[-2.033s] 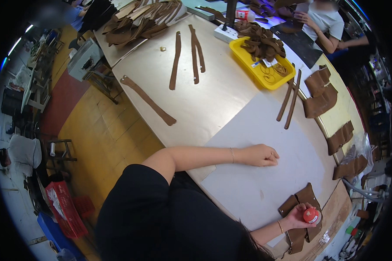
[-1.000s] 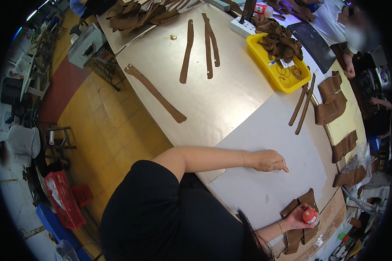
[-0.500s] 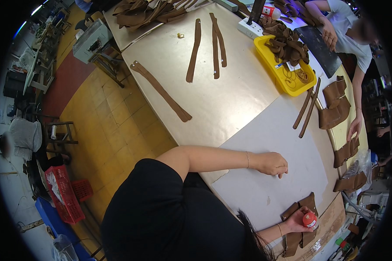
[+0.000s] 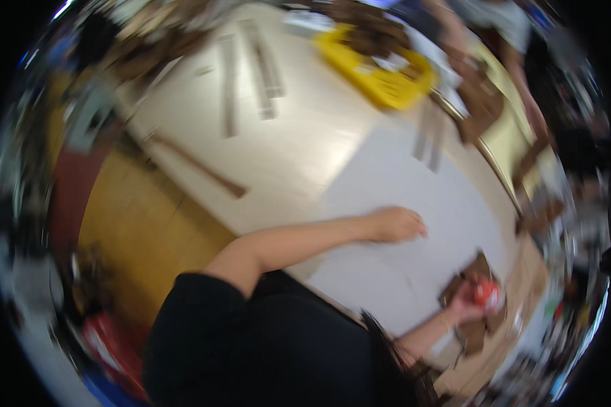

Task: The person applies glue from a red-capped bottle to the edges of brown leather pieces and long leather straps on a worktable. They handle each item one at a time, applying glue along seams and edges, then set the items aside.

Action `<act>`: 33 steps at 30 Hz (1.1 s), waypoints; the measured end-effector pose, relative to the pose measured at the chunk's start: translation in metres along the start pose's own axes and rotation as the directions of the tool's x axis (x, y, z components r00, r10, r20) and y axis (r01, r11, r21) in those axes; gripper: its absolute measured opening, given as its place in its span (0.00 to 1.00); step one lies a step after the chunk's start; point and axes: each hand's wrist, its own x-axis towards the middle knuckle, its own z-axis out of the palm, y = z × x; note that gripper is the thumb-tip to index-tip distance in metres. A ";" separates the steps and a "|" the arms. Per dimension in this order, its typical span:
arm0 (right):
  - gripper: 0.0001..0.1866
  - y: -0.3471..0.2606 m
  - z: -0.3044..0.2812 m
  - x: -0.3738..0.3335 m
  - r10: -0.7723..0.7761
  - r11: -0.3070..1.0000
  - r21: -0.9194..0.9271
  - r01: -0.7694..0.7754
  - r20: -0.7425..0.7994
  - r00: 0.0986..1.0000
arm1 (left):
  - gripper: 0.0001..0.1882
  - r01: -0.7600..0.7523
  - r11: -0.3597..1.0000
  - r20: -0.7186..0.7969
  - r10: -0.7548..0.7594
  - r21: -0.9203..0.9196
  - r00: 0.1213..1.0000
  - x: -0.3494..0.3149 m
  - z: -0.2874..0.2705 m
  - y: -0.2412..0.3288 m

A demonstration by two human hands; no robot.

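Observation:
The view is smeared by motion. Over the pale grey sheet is my left hand, its fingers curled together; anything inside them is hidden. My right hand, lower right, grips a small red container with a white patch on it. Beneath that hand lie brown leather-like pieces, partly covered by it, at the sheet's right edge. Two thin brown strips rest near the sheet's far edge.
More brown strips lie across the gold-coloured table. A yellow tray holds brown pieces. Beyond the right edge, another person's arm reaches over brown pieces. At far left stands a red basket.
The whole view has shifted and blurred, with the table's contents now further left and higher. My right hand still grips the red container; my left hand stays curled over the sheet.

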 end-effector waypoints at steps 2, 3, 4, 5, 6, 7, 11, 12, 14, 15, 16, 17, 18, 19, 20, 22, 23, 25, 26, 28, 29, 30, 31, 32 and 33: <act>0.36 0.006 0.021 -0.004 0.080 0.994 0.075 -0.078 -0.014 0.997 | 0.16 0.100 0.991 -0.042 -0.104 -0.088 0.994 0.000 -0.002 0.012; 0.38 0.014 0.033 -0.007 0.142 0.974 0.169 -0.149 0.050 0.989 | 0.17 0.109 0.993 -0.054 -0.112 -0.055 0.992 0.001 -0.005 0.012; 0.36 0.018 0.026 0.000 0.218 0.942 0.236 -0.239 0.113 0.969 | 0.16 0.129 0.992 -0.068 -0.130 -0.013 0.989 0.003 -0.005 0.014; 0.37 0.028 0.028 -0.001 0.186 0.967 0.174 -0.184 0.002 0.982 | 0.15 0.183 0.977 -0.108 -0.194 -0.106 0.975 0.002 -0.003 0.017; 0.39 0.035 0.033 -0.005 0.250 0.960 0.126 -0.249 0.007 0.968 | 0.15 0.189 0.976 -0.121 -0.201 -0.103 0.972 0.003 0.000 0.020; 0.41 0.042 0.036 -0.008 0.260 0.955 0.134 -0.265 0.054 0.964 | 0.16 0.171 0.969 -0.135 -0.196 -0.177 0.971 0.003 0.006 0.016; 0.42 0.066 0.042 -0.022 0.419 0.908 -0.005 -0.419 0.011 0.908 | 0.18 0.169 0.944 -0.179 -0.225 -0.285 0.958 0.009 0.011 0.010; 0.41 0.068 0.043 -0.022 0.427 0.904 -0.003 -0.427 -0.024 0.904 | 0.18 0.165 0.950 -0.169 -0.214 -0.265 0.962 0.010 0.011 0.012; 0.40 0.066 0.040 -0.019 0.431 0.902 0.025 -0.430 -0.045 0.901 | 0.18 0.150 0.961 -0.180 -0.194 -0.232 0.964 0.010 0.011 0.014; 0.39 0.066 0.039 -0.017 0.429 0.903 0.051 -0.428 -0.032 0.903 | 0.18 0.155 0.962 -0.171 -0.195 -0.226 0.966 0.009 0.009 0.014; 0.38 0.063 0.038 -0.016 0.428 0.902 0.077 -0.425 -0.020 0.904 | 0.18 0.159 0.962 -0.162 -0.197 -0.220 0.967 0.008 0.008 0.013; 0.37 0.060 0.037 -0.016 0.417 0.906 0.092 -0.414 -0.012 0.909 | 0.18 0.164 0.963 -0.154 -0.199 -0.214 0.968 0.009 0.009 0.013; 0.36 0.059 0.038 -0.016 0.410 0.907 0.109 -0.407 -0.002 0.912 | 0.18 0.166 0.965 -0.171 -0.202 -0.204 0.964 0.009 0.010 0.014; 0.35 0.059 0.038 -0.017 0.403 0.908 0.126 -0.401 0.008 0.915 | 0.17 0.184 0.960 -0.166 -0.221 -0.211 0.961 0.009 0.009 0.015; 0.35 0.059 0.037 -0.017 0.408 0.904 0.131 -0.406 0.013 0.913 | 0.17 0.203 0.955 -0.160 -0.240 -0.217 0.957 0.009 0.009 0.016; 0.34 0.059 0.036 -0.014 0.416 0.898 0.144 -0.415 0.025 0.909 | 0.16 0.221 0.946 -0.150 -0.260 -0.238 0.954 0.009 0.008 0.016; 0.34 0.060 0.036 -0.015 0.412 0.901 0.141 -0.410 0.011 0.911 | 0.15 0.220 0.942 -0.146 -0.262 -0.254 0.954 0.008 0.008 0.016; 0.34 0.064 0.038 -0.014 0.409 0.905 0.129 -0.405 -0.005 0.913 | 0.12 0.219 0.939 -0.163 -0.268 -0.266 0.950 0.009 0.007 0.015; 0.34 0.063 0.040 -0.015 0.411 0.905 0.123 -0.407 -0.006 0.912 | 0.11 0.222 0.939 -0.179 -0.273 -0.262 0.945 0.009 0.010 0.017; 0.35 0.059 0.044 -0.018 0.422 0.902 0.107 -0.419 0.001 0.907 | 0.09 0.226 0.933 -0.188 -0.284 -0.279 0.940 0.009 0.011 0.017; 0.35 0.061 0.044 -0.018 0.422 0.900 0.114 -0.420 0.006 0.907 | 0.08 0.228 0.926 -0.176 -0.288 -0.300 0.941 0.008 0.010 0.015; 0.35 0.063 0.042 -0.017 0.423 0.899 0.120 -0.421 0.010 0.906 | 0.08 0.230 0.918 -0.163 -0.293 -0.322 0.942 0.008 0.009 0.014; 0.35 0.064 0.042 -0.017 0.424 0.898 0.127 -0.422 0.014 0.906 | 0.08 0.226 0.918 -0.156 -0.288 -0.327 0.945 0.009 0.010 0.015; 0.35 0.063 0.042 -0.018 0.433 0.895 0.121 -0.430 -0.001 0.901 | 0.08 0.221 0.917 -0.150 -0.283 -0.331 0.947 0.009 0.010 0.016; 0.35 0.063 0.041 -0.017 0.426 0.898 0.117 -0.424 0.009 0.905 | 0.09 0.215 0.917 -0.148 -0.277 -0.337 0.949 0.009 0.010 0.017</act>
